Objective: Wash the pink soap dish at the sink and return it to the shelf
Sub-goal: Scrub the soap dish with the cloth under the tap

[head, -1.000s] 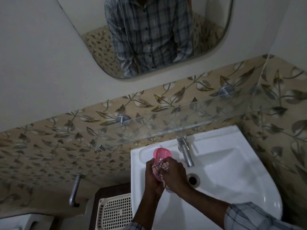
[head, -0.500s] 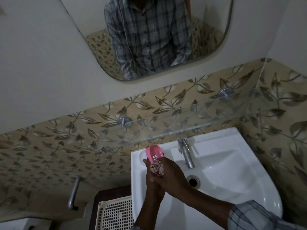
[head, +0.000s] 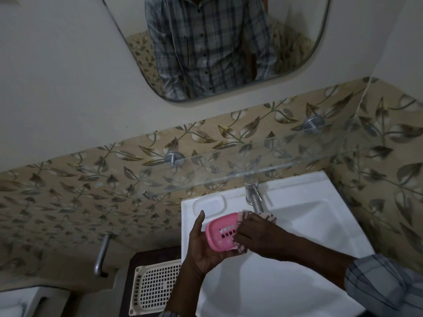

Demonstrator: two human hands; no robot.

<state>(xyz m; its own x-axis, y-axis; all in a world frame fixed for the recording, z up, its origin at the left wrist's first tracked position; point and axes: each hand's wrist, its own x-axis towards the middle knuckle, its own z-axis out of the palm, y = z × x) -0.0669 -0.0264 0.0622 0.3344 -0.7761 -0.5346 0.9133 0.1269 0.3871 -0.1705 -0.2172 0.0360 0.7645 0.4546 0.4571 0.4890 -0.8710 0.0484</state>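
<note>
Pink soap dish [head: 220, 232] cupped in our left grip [head: 201, 252], hollow facing right grip [head: 258, 239], which bunches cloth [head: 266, 216] to scrub inside.

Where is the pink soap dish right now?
Low in the head view, the pink soap dish lies in the left hand over the left edge of the sink; the right hand presses a cloth against it.

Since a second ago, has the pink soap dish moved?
Yes. The soap dish has come toward the person, away from the tap, and tipped open side up.
</note>
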